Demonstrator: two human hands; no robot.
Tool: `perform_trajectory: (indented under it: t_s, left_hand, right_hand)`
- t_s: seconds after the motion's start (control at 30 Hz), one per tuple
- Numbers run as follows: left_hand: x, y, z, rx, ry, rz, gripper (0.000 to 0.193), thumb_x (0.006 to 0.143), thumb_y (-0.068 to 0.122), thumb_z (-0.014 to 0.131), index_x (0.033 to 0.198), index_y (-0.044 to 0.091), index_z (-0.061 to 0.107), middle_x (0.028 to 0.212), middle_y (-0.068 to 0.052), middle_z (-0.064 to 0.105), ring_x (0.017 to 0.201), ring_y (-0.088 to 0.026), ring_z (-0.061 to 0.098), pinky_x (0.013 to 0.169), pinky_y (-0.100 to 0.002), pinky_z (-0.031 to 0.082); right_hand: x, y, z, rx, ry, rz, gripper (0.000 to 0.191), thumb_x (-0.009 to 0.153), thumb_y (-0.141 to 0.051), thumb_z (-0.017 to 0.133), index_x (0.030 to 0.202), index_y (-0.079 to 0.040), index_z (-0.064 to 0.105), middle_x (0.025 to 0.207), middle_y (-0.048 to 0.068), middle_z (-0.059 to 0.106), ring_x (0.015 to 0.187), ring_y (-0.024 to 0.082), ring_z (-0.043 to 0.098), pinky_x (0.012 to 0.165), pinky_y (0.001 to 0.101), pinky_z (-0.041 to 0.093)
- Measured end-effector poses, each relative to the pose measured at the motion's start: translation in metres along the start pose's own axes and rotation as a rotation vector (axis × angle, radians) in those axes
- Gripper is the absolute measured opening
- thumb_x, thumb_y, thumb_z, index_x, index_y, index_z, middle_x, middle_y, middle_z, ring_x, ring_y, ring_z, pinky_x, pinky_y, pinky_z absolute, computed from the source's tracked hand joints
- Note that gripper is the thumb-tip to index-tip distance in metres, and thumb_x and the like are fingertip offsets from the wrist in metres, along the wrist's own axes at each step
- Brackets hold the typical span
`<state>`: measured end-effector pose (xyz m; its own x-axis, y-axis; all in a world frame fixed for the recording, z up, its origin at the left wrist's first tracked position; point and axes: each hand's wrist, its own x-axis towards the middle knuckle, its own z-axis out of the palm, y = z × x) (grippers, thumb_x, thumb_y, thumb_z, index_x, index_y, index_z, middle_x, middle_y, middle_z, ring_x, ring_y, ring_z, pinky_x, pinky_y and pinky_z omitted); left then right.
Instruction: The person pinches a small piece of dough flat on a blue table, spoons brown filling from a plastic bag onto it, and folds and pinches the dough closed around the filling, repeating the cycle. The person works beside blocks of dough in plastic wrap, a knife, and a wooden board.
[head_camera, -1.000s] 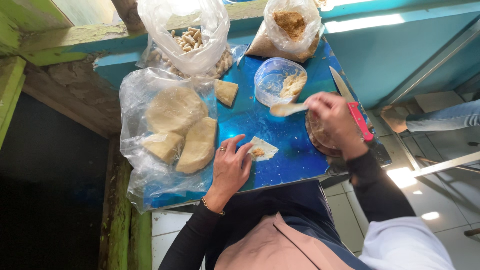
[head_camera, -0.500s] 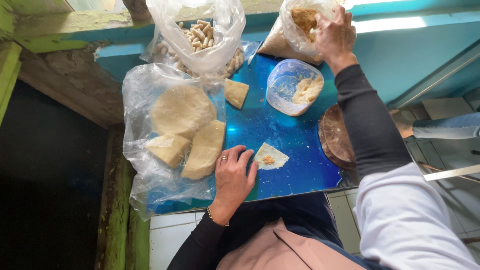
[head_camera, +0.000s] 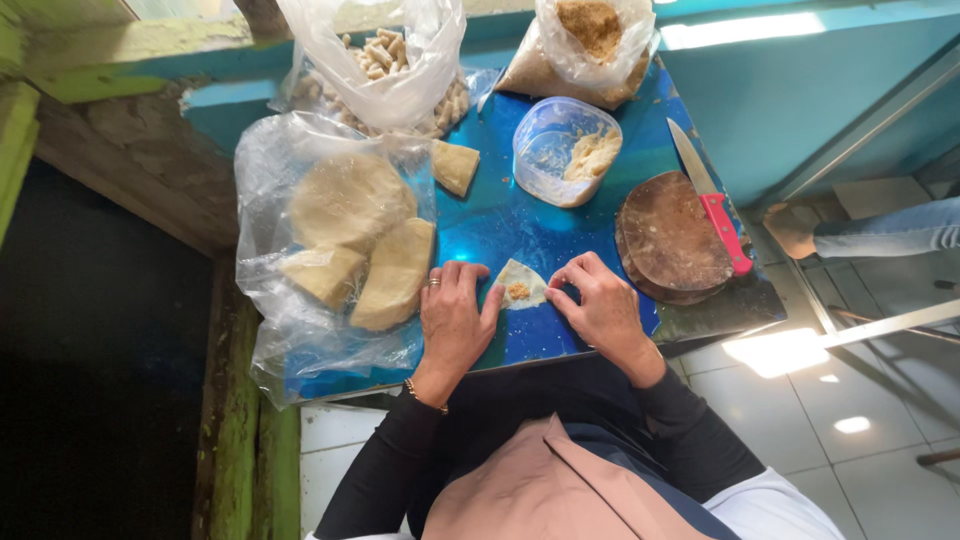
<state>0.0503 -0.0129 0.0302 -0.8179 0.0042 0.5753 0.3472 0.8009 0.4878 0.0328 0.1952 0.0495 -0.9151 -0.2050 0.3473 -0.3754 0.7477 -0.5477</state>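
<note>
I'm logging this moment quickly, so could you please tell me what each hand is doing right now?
Left hand: open, fingertips touching the small wrapper.
Right hand: fingers curled, pinching the wrapper's other edge.
</note>
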Motion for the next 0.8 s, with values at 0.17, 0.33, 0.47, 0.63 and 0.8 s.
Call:
perform_trajectory:
  t_s: [0.17, 0.33, 0.47, 0.63, 0.8]
  left_hand:
    - [-0.001, 0.001, 0.004, 0.002, -0.093, -0.014, 0.011, 0.086, 0.019, 0.074, 0.090, 0.010, 0.068, 0.100, -0.009, 0.063, 0.097, -0.032, 0.060, 0.078, -0.046, 0.045]
    - [0.000, 0.000, 0.006, -0.019, -0.085, -0.015, 0.012, 0.087, 0.019, 0.073, 0.093, 0.009, 0.067, 0.099, -0.008, 0.063, 0.097, -0.032, 0.060, 0.079, -0.046, 0.044]
    - [-0.001, 0.004, 0.003, 0.001, -0.041, -0.022, 0.015, 0.084, 0.021, 0.075, 0.090, 0.009, 0.068, 0.096, -0.010, 0.062, 0.094, -0.033, 0.059, 0.076, -0.047, 0.043]
    - [0.001, 0.005, 0.006, -0.004, -0.087, -0.046, 0.012, 0.085, 0.020, 0.074, 0.086, 0.010, 0.067, 0.095, -0.010, 0.063, 0.094, -0.032, 0.060, 0.077, -0.047, 0.043]
    - [0.002, 0.005, 0.012, -0.053, -0.082, -0.046, 0.012, 0.090, 0.018, 0.071, 0.090, 0.008, 0.066, 0.092, -0.009, 0.066, 0.090, -0.031, 0.061, 0.077, -0.046, 0.043]
  right_hand:
    - [0.001, 0.008, 0.000, 0.115, -0.059, 0.011, 0.016, 0.085, -0.025, 0.078, 0.092, -0.011, 0.072, 0.087, 0.004, 0.069, 0.065, 0.019, 0.067, 0.061, 0.0350, 0.052]
    - [0.001, 0.006, 0.003, 0.241, -0.077, 0.052, 0.023, 0.085, -0.023, 0.079, 0.101, -0.010, 0.071, 0.088, 0.003, 0.075, 0.068, 0.015, 0.071, 0.060, 0.0296, 0.054]
    - [-0.001, 0.001, 0.007, 0.297, 0.019, -0.026, 0.025, 0.085, -0.018, 0.079, 0.108, -0.011, 0.071, 0.095, 0.004, 0.075, 0.073, 0.015, 0.072, 0.055, 0.0280, 0.054]
    - [-0.006, -0.005, 0.010, 0.210, 0.108, -0.120, 0.031, 0.087, -0.014, 0.077, 0.116, -0.010, 0.068, 0.091, 0.005, 0.074, 0.076, 0.017, 0.071, 0.061, 0.0319, 0.055]
    - [-0.011, -0.008, 0.010, 0.144, 0.135, -0.234, 0.030, 0.089, -0.012, 0.076, 0.118, -0.008, 0.067, 0.089, 0.005, 0.074, 0.081, 0.022, 0.072, 0.071, 0.0367, 0.056]
